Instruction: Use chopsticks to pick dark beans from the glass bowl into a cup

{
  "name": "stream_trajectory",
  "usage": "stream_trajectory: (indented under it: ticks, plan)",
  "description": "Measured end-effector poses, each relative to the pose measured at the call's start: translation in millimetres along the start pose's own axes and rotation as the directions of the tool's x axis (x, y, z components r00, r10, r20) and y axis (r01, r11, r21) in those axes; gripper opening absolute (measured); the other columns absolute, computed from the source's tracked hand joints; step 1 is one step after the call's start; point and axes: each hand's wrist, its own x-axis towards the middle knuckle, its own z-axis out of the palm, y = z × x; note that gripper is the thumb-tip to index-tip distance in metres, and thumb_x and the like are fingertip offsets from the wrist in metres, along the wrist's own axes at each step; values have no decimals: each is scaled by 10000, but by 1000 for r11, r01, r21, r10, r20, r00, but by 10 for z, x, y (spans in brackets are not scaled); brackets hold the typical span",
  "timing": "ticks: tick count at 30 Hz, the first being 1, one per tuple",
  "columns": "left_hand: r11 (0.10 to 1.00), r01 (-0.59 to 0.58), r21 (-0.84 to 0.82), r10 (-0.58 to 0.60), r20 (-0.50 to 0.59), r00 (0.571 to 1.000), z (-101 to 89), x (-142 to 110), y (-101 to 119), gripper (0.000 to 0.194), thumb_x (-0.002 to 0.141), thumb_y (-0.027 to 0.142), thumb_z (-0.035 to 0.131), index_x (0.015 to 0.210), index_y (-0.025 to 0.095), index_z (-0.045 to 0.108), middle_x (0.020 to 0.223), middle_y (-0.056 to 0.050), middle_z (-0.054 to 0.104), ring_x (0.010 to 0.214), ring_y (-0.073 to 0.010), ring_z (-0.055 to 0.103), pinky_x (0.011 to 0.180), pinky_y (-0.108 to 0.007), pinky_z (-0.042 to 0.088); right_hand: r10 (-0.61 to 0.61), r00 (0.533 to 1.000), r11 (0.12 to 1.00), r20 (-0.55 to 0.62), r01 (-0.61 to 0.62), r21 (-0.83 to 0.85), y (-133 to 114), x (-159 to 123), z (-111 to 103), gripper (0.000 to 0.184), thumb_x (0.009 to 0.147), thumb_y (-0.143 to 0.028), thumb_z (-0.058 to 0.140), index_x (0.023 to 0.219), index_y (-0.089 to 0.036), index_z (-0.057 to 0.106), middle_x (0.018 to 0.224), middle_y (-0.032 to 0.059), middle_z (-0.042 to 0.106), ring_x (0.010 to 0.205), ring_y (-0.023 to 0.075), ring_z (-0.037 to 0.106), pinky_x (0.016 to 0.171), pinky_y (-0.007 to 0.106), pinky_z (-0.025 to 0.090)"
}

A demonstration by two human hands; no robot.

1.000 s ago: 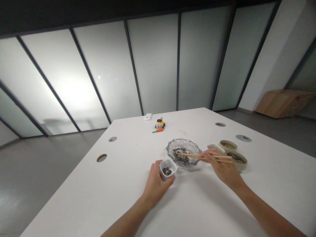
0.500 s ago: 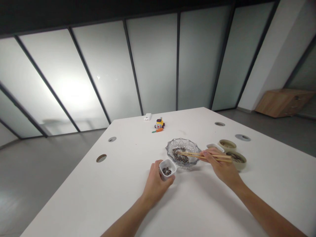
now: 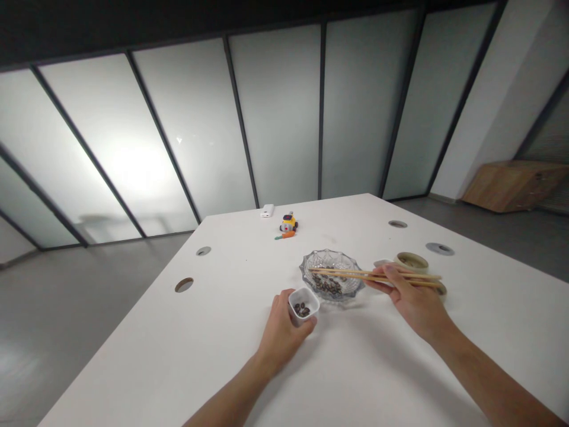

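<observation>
"Frosted panels (image 3: 275,118) span the back. Where's the glass bowl (image 3: 355,287) of dark beans (image 3: 328,287)?"

"Right of centre, lower half."

"And the fingers?"

"Left hand (image 3: 284,329) grips a white cup (image 3: 306,298) by its sides; right hand (image 3: 415,302) pinches wooden chopsticks (image 3: 349,274) over the bowl."

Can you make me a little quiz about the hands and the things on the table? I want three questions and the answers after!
1. Pick one. What is the left hand holding?
A) a spoon
B) a small white cup
C) a pencil

2. True or false? The right hand is holding chopsticks, and their thin ends are over the glass bowl.

3. Fill in the colour. Close to the toy car lies a toy carrot. Its top is green and its body is ______.

Key: 1. B; 2. True; 3. orange
</observation>
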Motion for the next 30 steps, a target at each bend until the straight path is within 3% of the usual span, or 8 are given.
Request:
stream_trajectory:
  ticks: [5, 8, 10, 11, 14, 18, 22, 30]
  plan:
    - [1000, -21, 19, 21, 9, 1000, -10, -11, 39, 471, 840, 239, 787, 1295, 206, 668, 1176, -74, 697, 1094, -256, 646, 955, -354, 507, 42, 995, 999, 93, -40, -29, -56, -26, 4, 465, 902, -696, 765, 765, -252, 773, 874, 56, 750, 793, 234, 775, 725, 408, 725]
    - [999, -26, 18, 26, 17, 1000, -13, -12, 46, 459, 836, 233, 787, 1280, 208, 673, 1178, -75, 696, 1098, -258, 645, 958, -356, 506, -24, 1000, 998, -13, 23, -64, -102, -31, -4, 487, 904, -725, 743, 792, -252, 776, 867, 55, 753, 782, 238, 767, 685, 400, 706]
    - [1000, -19, 21, 19, 13, 1000, -11, -11, 45, 459, 828, 230, 793, 1271, 206, 675, 1169, -76, 692, 1099, -261, 645, 962, -359, 504, -131, 986, 971, -105, 106, -216, -134, -26, -26, 478, 940, -724, 700, 834, -266, 787, 865, 63, 772, 820, 253, 764, 717, 405, 686]
    - [1000, -15, 24, 15, 10, 1000, -10, -10, 44, 465, 825, 231, 797, 1273, 206, 674, 1166, -77, 691, 1099, -261, 646, 963, -360, 503, -191, 977, 930, -94, 150, -337, -147, -25, -38, 477, 957, -722, 678, 842, -275, 797, 867, 69, 782, 838, 261, 759, 740, 408, 672]
    - [1000, -3, 27, 3, 4, 1000, -6, -9, 43, 488, 823, 240, 806, 1289, 203, 667, 1169, -78, 686, 1090, -258, 647, 963, -358, 503, -285, 956, 787, 67, 273, -553, -164, -47, -40, 502, 987, -730, 615, 813, -296, 799, 847, 77, 789, 810, 276, 742, 735, 419, 628]
    - [1000, -10, 23, 10, 7, 1000, -3, -12, 35, 495, 828, 248, 803, 1300, 200, 660, 1174, -78, 681, 1086, -258, 645, 965, -358, 502, -243, 944, 770, 222, 327, -548, -136, -130, 62, 462, 1021, -674, 606, 827, -298, 792, 837, 64, 791, 786, 266, 744, 742, 411, 614]
    - [999, -28, 22, 28, 13, 1000, 8, -6, 8, 482, 834, 248, 793, 1295, 202, 659, 1181, -78, 679, 1097, -261, 639, 976, -363, 498, -251, 923, 798, 291, 367, -478, -98, -190, 158, 409, 1044, -606, 621, 897, -290, 834, 886, 76, 807, 812, 257, 765, 775, 396, 632]
    - [999, -28, 21, 27, 10, 1000, 9, -6, -2, 479, 829, 251, 797, 1285, 201, 660, 1169, -76, 681, 1090, -259, 635, 967, -361, 500, -339, 916, 777, 215, 401, -486, -20, -193, 154, 376, 1042, -561, 640, 908, -281, 852, 903, 81, 814, 818, 259, 775, 755, 400, 643]
